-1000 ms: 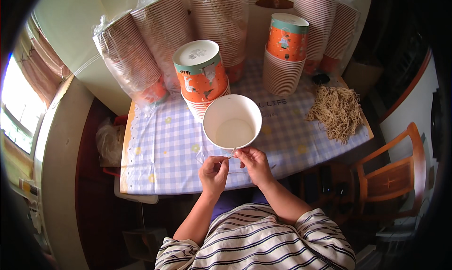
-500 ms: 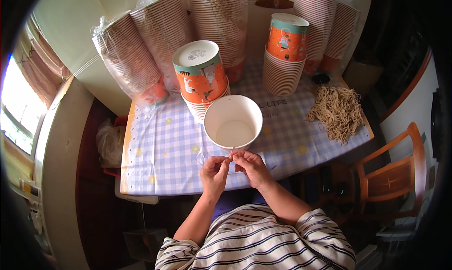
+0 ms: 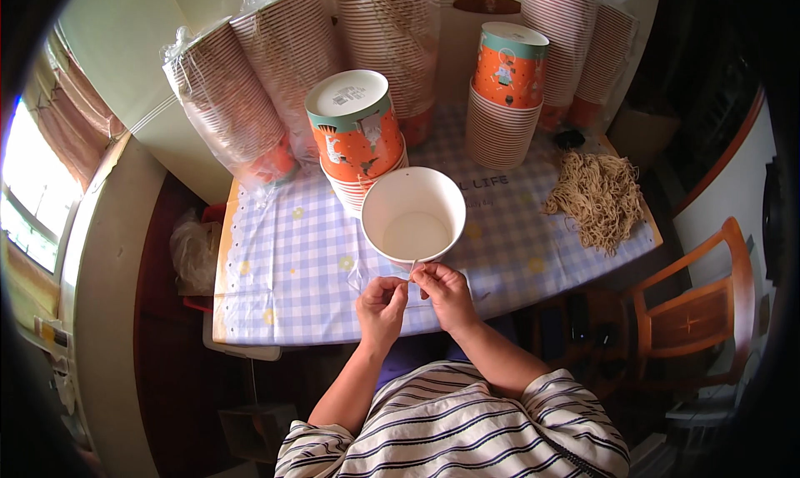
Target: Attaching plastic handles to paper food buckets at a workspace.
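Observation:
A white-lined paper bucket (image 3: pixel 385 214) stands mouth-up near the table's front edge, with a small hole in its far wall close to the rim. A thin cord (image 3: pixel 414 266) runs from its near rim down to my fingers. My left hand (image 3: pixel 380 313) is closed in a pinch on the cord, thumb against forefinger. Beside it, my right hand (image 3: pixel 447 299) pinches the same cord a little higher, just below the rim. The fingertips nearly meet, and the cord's end between them is too small to make out.
Behind the bucket stands an upside-down stack of orange-and-green buckets (image 3: pixel 357 149); another stack (image 3: pixel 506 95) is farther right. Tall bagged stacks (image 3: pixel 229 103) line the wall. A heap of tan cords (image 3: pixel 596 201) lies at the right on the checked tablecloth (image 3: pixel 308 299). A wooden chair (image 3: pixel 692 311) is at right.
My right hand has shifted slightly and its fingers have drawn a little apart from my left fingertips. The bucket and everything around it stay in place.

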`<state>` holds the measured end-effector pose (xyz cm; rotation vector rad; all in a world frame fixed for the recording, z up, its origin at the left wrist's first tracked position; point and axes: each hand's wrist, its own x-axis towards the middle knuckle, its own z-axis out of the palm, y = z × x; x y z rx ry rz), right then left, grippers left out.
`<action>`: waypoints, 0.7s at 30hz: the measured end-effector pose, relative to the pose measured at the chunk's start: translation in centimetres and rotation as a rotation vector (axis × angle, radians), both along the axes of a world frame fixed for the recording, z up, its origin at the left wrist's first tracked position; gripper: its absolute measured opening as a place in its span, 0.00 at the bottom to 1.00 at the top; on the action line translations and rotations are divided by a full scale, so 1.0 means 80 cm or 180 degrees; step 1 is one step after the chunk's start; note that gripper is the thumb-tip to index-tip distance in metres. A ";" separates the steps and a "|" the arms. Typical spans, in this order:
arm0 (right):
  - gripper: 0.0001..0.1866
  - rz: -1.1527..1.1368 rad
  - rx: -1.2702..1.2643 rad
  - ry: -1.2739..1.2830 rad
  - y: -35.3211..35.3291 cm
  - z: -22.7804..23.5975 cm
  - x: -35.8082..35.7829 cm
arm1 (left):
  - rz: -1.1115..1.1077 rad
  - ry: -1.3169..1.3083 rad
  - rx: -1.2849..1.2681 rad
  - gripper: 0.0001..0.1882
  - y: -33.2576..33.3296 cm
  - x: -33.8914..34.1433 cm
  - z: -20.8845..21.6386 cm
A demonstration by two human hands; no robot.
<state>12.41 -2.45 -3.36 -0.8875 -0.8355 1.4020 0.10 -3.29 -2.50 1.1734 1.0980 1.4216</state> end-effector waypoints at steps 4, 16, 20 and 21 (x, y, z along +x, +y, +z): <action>0.09 -0.0170 0.0051 -0.0145 0.000 -0.005 -0.006 | -0.0056 -0.0079 -0.0053 0.03 0.000 0.002 -0.006; 0.07 0.0384 -0.0149 0.0100 -0.007 -0.023 0.012 | -0.0359 -0.0496 -0.0757 0.09 -0.018 -0.003 -0.033; 0.06 0.0454 0.0076 0.0049 -0.012 -0.018 0.010 | -0.0338 -0.0273 -0.0588 0.09 -0.021 0.004 -0.028; 0.06 0.0409 0.0186 0.0021 -0.011 -0.017 0.008 | -0.0323 -0.0222 -0.0544 0.08 -0.022 0.005 -0.028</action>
